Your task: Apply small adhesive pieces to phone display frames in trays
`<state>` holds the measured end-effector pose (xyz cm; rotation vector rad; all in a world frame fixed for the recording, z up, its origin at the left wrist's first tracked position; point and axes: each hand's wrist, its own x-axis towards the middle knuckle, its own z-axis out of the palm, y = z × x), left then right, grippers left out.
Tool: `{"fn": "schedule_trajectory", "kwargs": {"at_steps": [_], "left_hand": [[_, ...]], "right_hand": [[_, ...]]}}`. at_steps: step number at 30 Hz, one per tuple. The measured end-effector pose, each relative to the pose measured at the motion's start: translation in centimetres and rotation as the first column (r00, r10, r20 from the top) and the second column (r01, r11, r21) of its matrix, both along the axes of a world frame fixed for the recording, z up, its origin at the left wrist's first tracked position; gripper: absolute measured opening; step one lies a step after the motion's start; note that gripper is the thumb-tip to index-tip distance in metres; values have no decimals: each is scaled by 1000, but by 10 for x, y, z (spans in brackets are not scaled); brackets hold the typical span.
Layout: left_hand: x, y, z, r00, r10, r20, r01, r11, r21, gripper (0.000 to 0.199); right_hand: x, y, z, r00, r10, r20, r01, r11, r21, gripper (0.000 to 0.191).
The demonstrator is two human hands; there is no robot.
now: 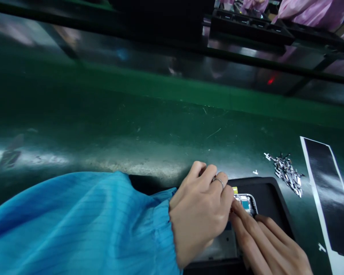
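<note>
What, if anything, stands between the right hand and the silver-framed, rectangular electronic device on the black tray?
Nothing visible. The right hand is over the device, beside the left hand, which covers part of it; fingertip contact is hidden. The pile of small black-and-silver strips lies outside the tray.

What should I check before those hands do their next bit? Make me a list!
1. Both hands at the device: ok; the left hand and right hand meet over the device.
2. Device over the black tray: ok.
3. What the hands pinch: cannot tell; they hide it.
4. Pile of small parts outside the tray: ok.
5. Every small part in the pile: not ok; a white piece lies apart.
</note>
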<state>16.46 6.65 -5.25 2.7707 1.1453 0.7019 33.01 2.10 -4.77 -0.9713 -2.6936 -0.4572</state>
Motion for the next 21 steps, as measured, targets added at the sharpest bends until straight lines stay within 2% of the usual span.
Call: {"fn": "schedule_trajectory", "kwargs": {"at_steps": [4,7,12,15,18,21], "left_hand": [[3,2,-9,997,14,71,-19,998,67,29],[3,2,-9,994,15,105,-23,997,70,30],[-7,3,11,1000,11,15,-9,987,-161,26],[-14,7,21,999,13,-39,-21,977,-212,23],[-17,12,22,998,-3,-60,-12,968,-250,21],[-18,15,20,998,-28,-50,11,948,-317,22]], "right_hand": [[0,1,3,1000,5,5,-5,1000,-22,40],[0,1,4,1000,4,17,-3,1000,-30,39],[-3,0,6,999,-18,39,21,998,-64,43],[-4,0,6,999,-14,52,17,998,-65,44],[-6,0,7,998,2,65,0,1000,-27,42],[-8,-2,9,995,-50,89,55,997,-59,41]]}}
